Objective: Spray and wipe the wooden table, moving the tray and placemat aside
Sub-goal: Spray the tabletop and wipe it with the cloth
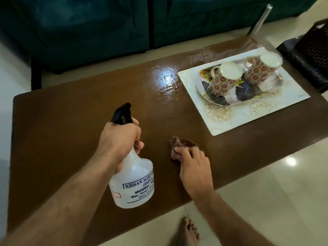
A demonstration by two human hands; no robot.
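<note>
My left hand (120,139) grips the neck of a white spray bottle (133,183) with a black nozzle, held above the wooden table (71,112) and pointing away from me. My right hand (193,167) presses a small reddish cloth (179,144) flat on the table near the front edge. A white placemat (230,119) lies on the right part of the table. On it rests a patterned tray (220,99) carrying two upside-down floral mugs (225,79). A wet, shiny patch of spray (166,79) sits left of the placemat.
A dark teal sofa (88,29) stands right behind the table. A dark woven basket (312,55) sits off the table's right end. Pale floor tiles surround the table, and my bare foot (188,231) is at the near edge.
</note>
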